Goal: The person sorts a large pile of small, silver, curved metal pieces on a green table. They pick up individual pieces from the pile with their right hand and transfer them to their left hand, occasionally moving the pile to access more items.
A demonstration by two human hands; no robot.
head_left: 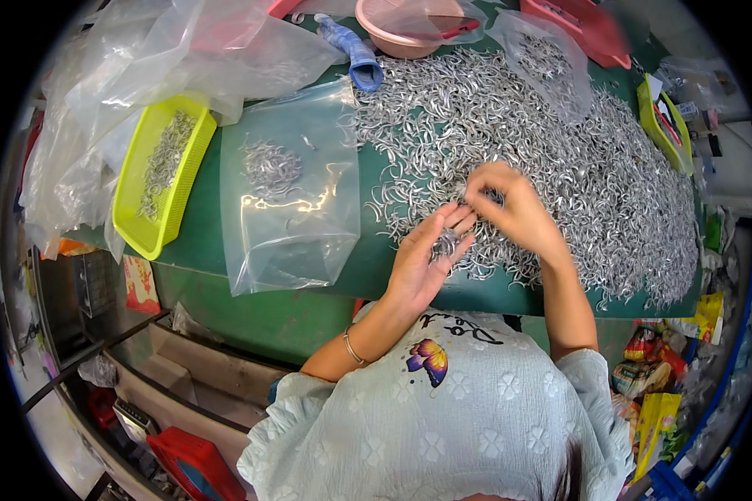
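One bare left hand [424,259] is turned palm up, its fingers half curled, cupping a small clump of curved silver-coloured metal pieces [447,242]; I cannot count them from where I stand. One bare right hand [514,207] meets it at the left fingertips, thumb and fingers drawn narrow as in a pinch; whether a piece sits between them I cannot tell. Both hands are above the near edge of one broad, glinting heap of the same silver pieces [593,192], far too many to number, spread over the middle and right of the dark green desk [376,259].

Two clear plastic bags hold more: one large bag [292,250] lies flat left of the heap, with one small cluster showing in its far half, and one smaller bag [508,33] rests at the heap's far edge. Two yellow-green plastic baskets stand on the desk, one long left basket [184,184] with silver pieces inside and one right basket [653,121] with a few slim articles. Along the far side I count one pale pink round plastic bowl [388,40], one red plastic tray [610,54] and one blue patterned fabric tube [342,46].
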